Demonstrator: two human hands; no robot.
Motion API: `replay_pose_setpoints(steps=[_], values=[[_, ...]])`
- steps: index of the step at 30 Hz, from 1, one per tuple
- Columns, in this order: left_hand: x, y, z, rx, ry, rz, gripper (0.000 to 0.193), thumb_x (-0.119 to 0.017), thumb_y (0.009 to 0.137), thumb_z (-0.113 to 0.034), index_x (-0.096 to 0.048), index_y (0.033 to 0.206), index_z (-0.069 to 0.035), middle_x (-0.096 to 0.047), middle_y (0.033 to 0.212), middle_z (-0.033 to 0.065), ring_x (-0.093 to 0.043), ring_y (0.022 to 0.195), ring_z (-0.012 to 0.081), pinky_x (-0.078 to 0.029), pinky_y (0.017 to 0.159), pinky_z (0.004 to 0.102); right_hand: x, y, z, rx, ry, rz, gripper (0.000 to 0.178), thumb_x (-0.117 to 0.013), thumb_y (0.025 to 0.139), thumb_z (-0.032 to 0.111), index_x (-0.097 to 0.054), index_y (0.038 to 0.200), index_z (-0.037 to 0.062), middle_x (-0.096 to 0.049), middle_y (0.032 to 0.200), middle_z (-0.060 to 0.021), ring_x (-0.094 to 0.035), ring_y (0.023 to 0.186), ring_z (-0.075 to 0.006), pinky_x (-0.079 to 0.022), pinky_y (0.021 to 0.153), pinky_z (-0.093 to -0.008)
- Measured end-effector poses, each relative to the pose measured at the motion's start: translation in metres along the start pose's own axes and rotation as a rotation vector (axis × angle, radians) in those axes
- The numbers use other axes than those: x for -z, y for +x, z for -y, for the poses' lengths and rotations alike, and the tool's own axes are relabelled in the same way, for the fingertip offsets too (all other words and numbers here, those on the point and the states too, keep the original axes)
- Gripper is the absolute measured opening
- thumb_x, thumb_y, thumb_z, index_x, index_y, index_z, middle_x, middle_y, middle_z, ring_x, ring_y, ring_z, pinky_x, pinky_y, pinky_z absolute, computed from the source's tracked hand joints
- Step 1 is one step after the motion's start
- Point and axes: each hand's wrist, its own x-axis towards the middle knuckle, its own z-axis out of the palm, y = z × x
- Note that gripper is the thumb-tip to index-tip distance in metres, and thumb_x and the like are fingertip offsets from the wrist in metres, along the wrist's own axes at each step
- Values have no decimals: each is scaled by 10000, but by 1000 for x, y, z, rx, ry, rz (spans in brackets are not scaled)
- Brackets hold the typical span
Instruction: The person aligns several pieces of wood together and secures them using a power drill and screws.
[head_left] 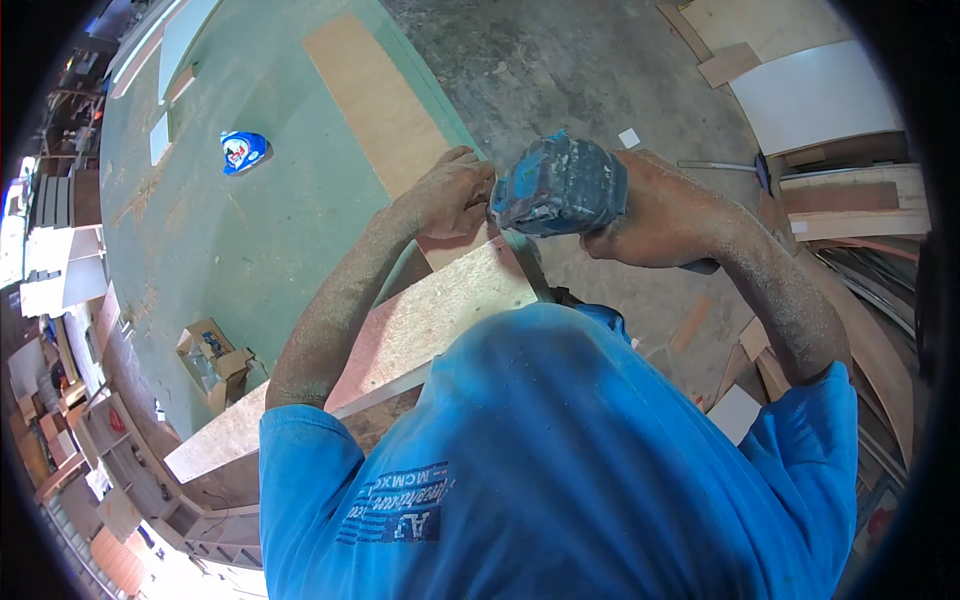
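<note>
My right hand (655,215) is wrapped around a dusty blue-and-dark power tool (565,185); its exact kind is hard to tell from above. The tool is held up close to my left hand, over the table's right edge. My left hand (450,195) is closed with curled fingers at the near end of a long brown board (370,95), and what its fingertips grip is hidden. Just below that hand, a pale wooden plank (455,300) runs toward the lower left, partly covered by my left arm and shirt. Dust coats both forearms.
A green tabletop (290,230) carries a blue packet (243,152), an opened cardboard box (215,360) and white strips (185,45) at the far left. Boards and a white panel (820,95) lie on the concrete floor (500,75) at right, with offcuts below.
</note>
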Motion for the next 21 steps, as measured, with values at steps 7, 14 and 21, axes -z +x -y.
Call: replay_pose_setpoints(steps=[7, 14, 21], values=[[1, 1, -4, 47, -20, 75, 155, -666, 788, -81, -601, 923, -38, -629, 945, 172, -578, 1054, 369, -443, 1006, 464, -5, -2, 3, -31, -39, -10, 484, -754, 757, 181, -631, 1184, -9, -690, 1090, -231, -685, 1083, -379, -533, 992, -492], [-4, 3, -5, 31, -59, 71, 233, -646, 772, -44, -638, 1005, -35, -656, 1007, 186, -609, 1077, 379, -462, 1009, 480, -7, -1, -3, -31, 10, -24, 460, -733, 749, 153, -615, 1158, -23, -692, 1021, -208, -703, 983, -338, -559, 923, -464], [-9, 3, 0, 65, -60, 99, 305, -639, 773, -34, -658, 1077, -13, -672, 1049, 199, -614, 1105, 387, -485, 996, 485, -5, 1, -1, -63, -29, -34, 330, -748, 792, 136, -679, 1096, 30, -725, 1018, -169, -715, 994, -292, -560, 904, -441]])
